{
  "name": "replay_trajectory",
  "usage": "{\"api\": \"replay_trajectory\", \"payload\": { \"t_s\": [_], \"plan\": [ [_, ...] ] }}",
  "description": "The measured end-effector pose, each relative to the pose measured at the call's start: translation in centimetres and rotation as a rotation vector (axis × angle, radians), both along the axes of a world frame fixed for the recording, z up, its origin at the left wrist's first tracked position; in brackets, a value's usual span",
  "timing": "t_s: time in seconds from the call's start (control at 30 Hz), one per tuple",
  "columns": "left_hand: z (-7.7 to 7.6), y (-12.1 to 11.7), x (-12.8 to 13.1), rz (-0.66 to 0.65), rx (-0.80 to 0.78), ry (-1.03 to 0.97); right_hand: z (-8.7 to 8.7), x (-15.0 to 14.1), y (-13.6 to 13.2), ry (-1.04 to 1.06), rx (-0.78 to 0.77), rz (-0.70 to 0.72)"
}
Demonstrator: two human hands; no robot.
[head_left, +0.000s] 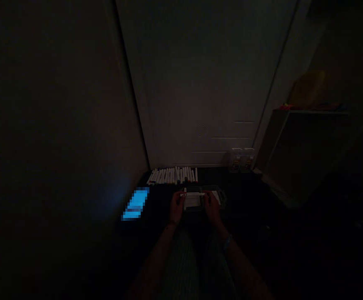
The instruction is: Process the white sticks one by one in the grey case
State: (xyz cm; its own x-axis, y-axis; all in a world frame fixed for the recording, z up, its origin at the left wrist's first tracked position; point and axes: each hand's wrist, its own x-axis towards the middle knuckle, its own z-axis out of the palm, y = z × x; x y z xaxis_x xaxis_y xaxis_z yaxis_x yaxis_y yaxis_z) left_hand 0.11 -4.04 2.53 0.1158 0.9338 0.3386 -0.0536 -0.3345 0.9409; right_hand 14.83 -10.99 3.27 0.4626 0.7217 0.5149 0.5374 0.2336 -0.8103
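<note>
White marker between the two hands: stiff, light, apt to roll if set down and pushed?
Likely stiff: the white marker spans straight from the left hand to the right hand with no visible sag. Probably light, given its slim body. It may roll if nudged, since it looks like a narrow barrel.

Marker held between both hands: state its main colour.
The marker looks white, though the light is dim; the head view shows it.

Left hand (177,204) and right hand (212,206) hold a white marker (195,194) crosswise above a clear case (223,196).
Behind lies a row of markers (170,175); a blue screen (135,204) glows at left.
</note>
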Motion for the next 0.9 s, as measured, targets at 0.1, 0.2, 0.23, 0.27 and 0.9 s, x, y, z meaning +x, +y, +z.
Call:
{"api": "replay_trajectory", "payload": {
  "t_s": [0.1,0.2,0.23,0.27,0.9],
  "plan": [
    [-0.03,0.04,-0.04,0.007,0.014,0.02,0.02,0.01,-0.01,0.003,-0.003,0.003],
    [0.12,-0.1,-0.08,-0.001,0.014,0.022,-0.01,0.07,-0.03,0.015,-0.01,0.003],
    [0.21,-0.17,-0.09,-0.002,0.017,0.025,-0.02,0.08,-0.04,0.02,-0.01,0.005],
    [0.3,-0.25,-0.1,-0.001,0.021,0.027,-0.03,0.09,-0.06,0.023,-0.009,0.009],
    [0.84,-0.62,0.0,0.053,0.025,0.093,-0.01,0.11,0.02,-0.032,-0.023,-0.011]
  ]
}}
